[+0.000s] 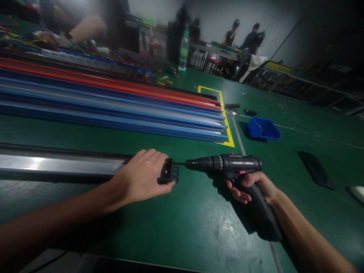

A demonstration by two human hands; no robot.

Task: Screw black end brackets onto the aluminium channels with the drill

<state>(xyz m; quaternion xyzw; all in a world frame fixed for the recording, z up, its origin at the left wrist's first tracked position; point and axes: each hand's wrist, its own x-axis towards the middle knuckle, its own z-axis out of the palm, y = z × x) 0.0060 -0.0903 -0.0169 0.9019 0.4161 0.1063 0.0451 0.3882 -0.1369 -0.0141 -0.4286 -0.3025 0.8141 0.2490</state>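
Note:
A long dark metal profile with a shiny strip lies on the green table, its right end under my left hand. The fingers of that hand are wrapped over the end, around a black end piece with small slots. My right hand grips a black cordless drill by its handle, with a finger near the red switch. The drill points left, and its long bit reaches the end piece. Whether the tip sits in a screw is too small to tell.
Blue profiles and red profiles lie behind, ending near yellow tape. A blue bin, a black flat object and a bottle stand or lie beyond. Another person's arm is at the upper left.

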